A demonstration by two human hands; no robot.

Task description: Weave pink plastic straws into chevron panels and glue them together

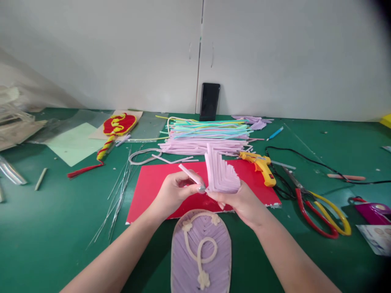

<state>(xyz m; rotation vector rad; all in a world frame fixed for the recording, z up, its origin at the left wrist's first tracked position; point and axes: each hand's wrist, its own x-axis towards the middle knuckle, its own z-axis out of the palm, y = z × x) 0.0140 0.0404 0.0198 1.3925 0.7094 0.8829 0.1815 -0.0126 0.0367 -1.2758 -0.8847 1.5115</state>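
Observation:
My left hand (180,188) is closed, with a short lilac pipe cleaner (190,173) pinched between thumb and fingers. My right hand (240,203) grips a piece made of lilac pipe cleaners (222,173) bent into nested V-shaped rows, held upright. The near end of the pipe cleaner lies close to the lower left corner of that piece; whether they touch I cannot tell. Both hands are above a red board (152,187). Nearest to me lies an oval purple panel (201,252) with cream flower and curl trim.
Bundled pastel pipe cleaners (207,136) lie behind the board, a black phone (209,101) leaning behind them. To the right are a yellow glue gun (259,166) with a cord and scissors (317,207). Leftward lie thin wires (120,191) and a red-yellow fan (119,124).

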